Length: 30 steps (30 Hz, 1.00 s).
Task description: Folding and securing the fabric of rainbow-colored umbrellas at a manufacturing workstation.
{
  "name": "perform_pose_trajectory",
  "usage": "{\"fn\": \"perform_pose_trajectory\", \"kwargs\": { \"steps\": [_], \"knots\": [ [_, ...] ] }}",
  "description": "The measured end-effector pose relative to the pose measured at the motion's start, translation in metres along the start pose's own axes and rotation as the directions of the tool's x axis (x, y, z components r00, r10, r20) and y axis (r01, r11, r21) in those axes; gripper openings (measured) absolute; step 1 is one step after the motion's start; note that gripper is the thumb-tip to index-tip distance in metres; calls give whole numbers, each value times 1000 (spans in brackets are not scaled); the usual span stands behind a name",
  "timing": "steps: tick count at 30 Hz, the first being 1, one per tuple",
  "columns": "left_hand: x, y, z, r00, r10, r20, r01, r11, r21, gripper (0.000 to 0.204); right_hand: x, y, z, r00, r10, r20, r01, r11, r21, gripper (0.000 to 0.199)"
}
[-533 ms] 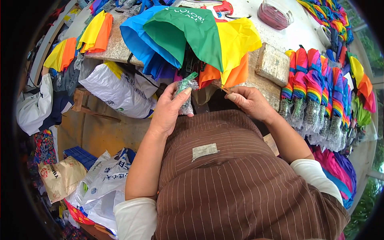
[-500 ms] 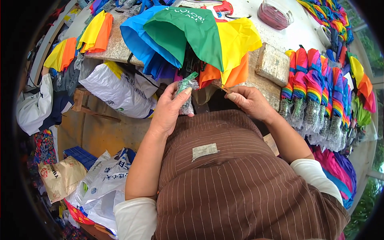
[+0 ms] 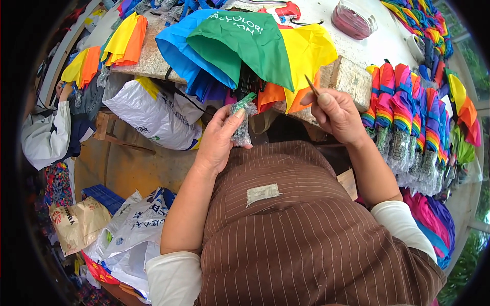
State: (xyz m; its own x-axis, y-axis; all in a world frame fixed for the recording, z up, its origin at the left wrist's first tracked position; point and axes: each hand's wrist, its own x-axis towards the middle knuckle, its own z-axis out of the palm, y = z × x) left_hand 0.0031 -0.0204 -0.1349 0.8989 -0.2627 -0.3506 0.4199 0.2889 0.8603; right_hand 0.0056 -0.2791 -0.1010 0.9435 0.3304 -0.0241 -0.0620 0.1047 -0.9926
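Note:
My left hand (image 3: 217, 140) is closed round the plastic-wrapped handle (image 3: 242, 130) of a rainbow umbrella (image 3: 245, 46). The umbrella's loose blue, green, yellow and orange panels droop over the near edge of the worktable, with dark ribs partly showing beneath. To the right of the handle and apart from the umbrella, my right hand (image 3: 339, 115) is raised. Its thumb and fingers grip a thin, brownish pointed tool (image 3: 310, 85), tip up; its exact kind is unclear.
Several folded rainbow umbrellas (image 3: 403, 107) line the table's right side, beside a worn block (image 3: 351, 81). A clear tub (image 3: 353, 20) and a red tool (image 3: 286, 11) lie farther back. White bags (image 3: 148, 112) hang at left; another person's sleeve (image 3: 48, 135) shows far left.
My right hand has lifted away from the umbrella's lower edge, up and to the right, turning the pointed tool upward. My left hand still holds the handle.

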Motion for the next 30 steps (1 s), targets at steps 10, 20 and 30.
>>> {"fn": "perform_pose_trajectory", "kwargs": {
  "steps": [10,20,30],
  "knots": [
    [13,-19,-14,987,-151,49,150,989,20,36,25,-11,-23,895,51,-443,54,974,220,46],
    [21,-49,-37,985,-168,30,164,981,103,35,61,-32,-51,859,-82,-505,231,943,241,29],
    [22,-59,-38,990,-140,10,137,979,150,39,34,-36,-21,973,231,23,-212,925,-315,37]
  ]
}}
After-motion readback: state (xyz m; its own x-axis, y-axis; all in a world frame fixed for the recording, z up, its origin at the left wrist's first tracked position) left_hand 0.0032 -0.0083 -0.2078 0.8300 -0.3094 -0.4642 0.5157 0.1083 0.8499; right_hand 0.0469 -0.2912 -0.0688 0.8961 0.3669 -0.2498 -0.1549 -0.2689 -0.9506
